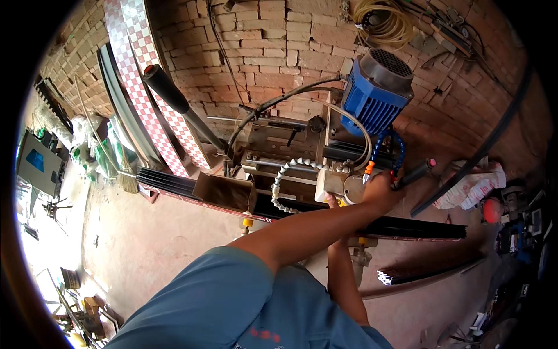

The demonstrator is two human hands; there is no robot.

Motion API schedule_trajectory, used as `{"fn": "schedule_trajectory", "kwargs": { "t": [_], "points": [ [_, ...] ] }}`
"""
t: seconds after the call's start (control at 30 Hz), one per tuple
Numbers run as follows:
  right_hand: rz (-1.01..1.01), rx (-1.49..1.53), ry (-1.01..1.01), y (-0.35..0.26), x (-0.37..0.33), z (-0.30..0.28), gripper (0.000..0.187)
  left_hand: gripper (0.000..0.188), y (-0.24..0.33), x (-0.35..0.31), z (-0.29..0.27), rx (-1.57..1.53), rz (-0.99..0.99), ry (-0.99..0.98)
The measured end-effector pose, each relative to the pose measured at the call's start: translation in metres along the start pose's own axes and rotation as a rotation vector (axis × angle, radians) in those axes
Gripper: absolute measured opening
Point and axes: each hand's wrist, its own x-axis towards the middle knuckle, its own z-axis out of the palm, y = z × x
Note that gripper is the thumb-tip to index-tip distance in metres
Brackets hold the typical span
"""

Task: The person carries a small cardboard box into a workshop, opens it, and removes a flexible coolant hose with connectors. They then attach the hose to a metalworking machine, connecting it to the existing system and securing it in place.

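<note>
The left hand (pixel 381 195) had curled fingers beside the black handle (pixel 414 175); the right hand (pixel 332 200), mostly hidden, was at the cream housing (pixel 326 184) near the blue motor (pixel 372 96); neither grip was clear. The apparent adjustment seemingly needed steadiness next.

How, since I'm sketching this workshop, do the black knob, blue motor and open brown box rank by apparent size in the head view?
1. Blue motor, largest
2. Open brown box
3. Black knob, clearly smallest
</note>
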Motion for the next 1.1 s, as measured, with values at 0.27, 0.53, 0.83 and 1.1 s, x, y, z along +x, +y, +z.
{"fn": "schedule_trajectory", "kwargs": {
  "t": [0.27,0.53,0.83,1.1],
  "points": [
    [-0.300,-0.026,0.340,0.012,0.004,0.005,0.069,0.050,0.000,-0.020,-0.021,-0.218,0.067,-0.041],
    [-0.020,-0.662,0.654,-0.046,-0.026,-0.041,0.028,0.049,0.018,-0.067,-0.073,-0.391,0.106,-0.224],
    [-0.200,0.405,0.572,-0.044,-0.074,-0.121,0.015,0.031,-0.009,-0.129,-0.177,-0.842,0.037,-0.159],
    [-0.223,0.481,0.491,-0.046,-0.065,-0.175,0.016,0.035,-0.014,-0.167,-0.222,-0.896,-0.096,0.300]
  ]
}}
